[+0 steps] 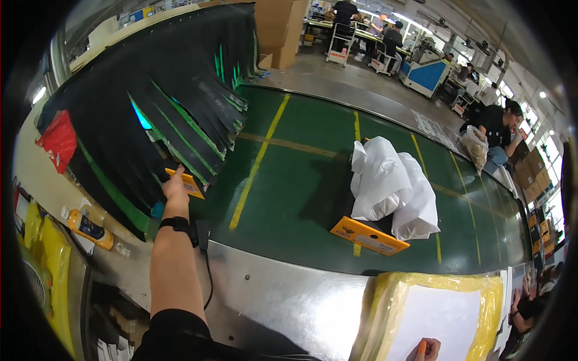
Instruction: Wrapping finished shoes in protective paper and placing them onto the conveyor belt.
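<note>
My left hand (pixel 174 184), with a black band at the wrist, reaches to the strips of a black curtain (pixel 120 90) on the left. It is closed on the near edge of an orange box (pixel 192 185), partly hidden among the strips. At the lower edge, my right hand (pixel 428 349) is curled over a white sheet (pixel 439 310) on a yellow-wrapped stack (pixel 385 295). Something orange shows at its fingertips, perhaps a finger cover; whether it grips anything is unclear.
A green conveyor belt (pixel 289 180) with yellow lines carries another orange-sided box (pixel 370 236) and crumpled white wrapping (pixel 385 177). Left stand an orange bottle (pixel 90 228) and a red bag (pixel 58 142). A black cable (pixel 209 271) hangs near my left arm. A person (pixel 497 132) sits beyond the belt.
</note>
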Motion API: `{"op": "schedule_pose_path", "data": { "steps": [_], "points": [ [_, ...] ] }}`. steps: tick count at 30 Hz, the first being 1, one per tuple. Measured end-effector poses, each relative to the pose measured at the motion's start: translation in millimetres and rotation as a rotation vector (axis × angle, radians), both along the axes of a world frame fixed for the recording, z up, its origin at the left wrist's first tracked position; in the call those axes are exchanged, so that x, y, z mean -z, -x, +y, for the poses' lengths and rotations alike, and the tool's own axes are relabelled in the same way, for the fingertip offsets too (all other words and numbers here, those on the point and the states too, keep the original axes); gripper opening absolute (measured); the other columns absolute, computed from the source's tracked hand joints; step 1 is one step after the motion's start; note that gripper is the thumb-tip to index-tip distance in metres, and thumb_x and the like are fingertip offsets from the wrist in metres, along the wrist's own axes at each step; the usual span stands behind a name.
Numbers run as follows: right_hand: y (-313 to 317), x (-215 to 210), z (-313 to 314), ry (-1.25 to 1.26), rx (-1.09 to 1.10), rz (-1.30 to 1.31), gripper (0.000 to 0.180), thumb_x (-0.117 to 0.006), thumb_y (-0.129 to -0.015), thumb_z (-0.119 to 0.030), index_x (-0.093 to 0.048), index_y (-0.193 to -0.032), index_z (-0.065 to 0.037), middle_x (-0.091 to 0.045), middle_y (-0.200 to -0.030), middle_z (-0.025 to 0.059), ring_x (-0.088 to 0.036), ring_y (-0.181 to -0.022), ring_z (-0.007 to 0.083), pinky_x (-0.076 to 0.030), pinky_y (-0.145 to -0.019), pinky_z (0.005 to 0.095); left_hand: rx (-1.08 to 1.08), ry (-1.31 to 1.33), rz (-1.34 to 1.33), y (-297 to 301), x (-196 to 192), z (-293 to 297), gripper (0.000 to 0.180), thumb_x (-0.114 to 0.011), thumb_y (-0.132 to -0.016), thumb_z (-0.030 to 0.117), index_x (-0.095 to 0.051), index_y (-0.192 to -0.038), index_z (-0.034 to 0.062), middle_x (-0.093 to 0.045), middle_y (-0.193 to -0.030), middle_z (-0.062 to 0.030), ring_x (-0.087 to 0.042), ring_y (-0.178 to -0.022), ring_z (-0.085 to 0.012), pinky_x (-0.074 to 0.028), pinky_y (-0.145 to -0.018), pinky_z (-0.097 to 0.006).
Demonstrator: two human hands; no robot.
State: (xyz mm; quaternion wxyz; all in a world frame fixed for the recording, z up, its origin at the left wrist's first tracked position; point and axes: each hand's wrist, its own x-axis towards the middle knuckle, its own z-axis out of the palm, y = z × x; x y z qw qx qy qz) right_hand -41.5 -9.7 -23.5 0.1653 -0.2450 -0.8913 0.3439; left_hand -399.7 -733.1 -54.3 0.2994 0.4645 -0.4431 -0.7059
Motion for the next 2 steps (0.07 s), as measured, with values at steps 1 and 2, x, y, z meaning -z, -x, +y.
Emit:
{"op": "schedule_pose_path", "data": {
  "steps": [1,2],
  "points": [
    [-4,0,-1,0.04,0.019,0.008,0.026,-0.059,-0.09,-0.027,-0.061,-0.104,-0.005,-0.058,-0.096,0.0097,-0.051,-0.086,0.0182,-0.045,-0.081,0.0314,0.006,0.071,0.067,3,-10,6,0.053,-0.082,-0.065,0.025,-0.058,-0.1,-0.0075,-0.061,-0.098,-0.0146,-0.061,-0.078,-0.0255,-0.049,-0.06,-0.036],
    [-6,5,-2,0.038,0.063,0.034,0.026,-0.059,-0.09,-0.027,-0.061,-0.104,-0.005,-0.058,-0.096,0.0097,-0.051,-0.086,0.0182,-0.045,-0.081,0.0314,0.05,0.067,0.093,29,-17,18,0.053,-0.082,-0.065,0.025,-0.058,-0.1,-0.0075,-0.061,-0.098,-0.0146,-0.061,-0.078,-0.0255,-0.049,-0.06,-0.036]
  ]
}}
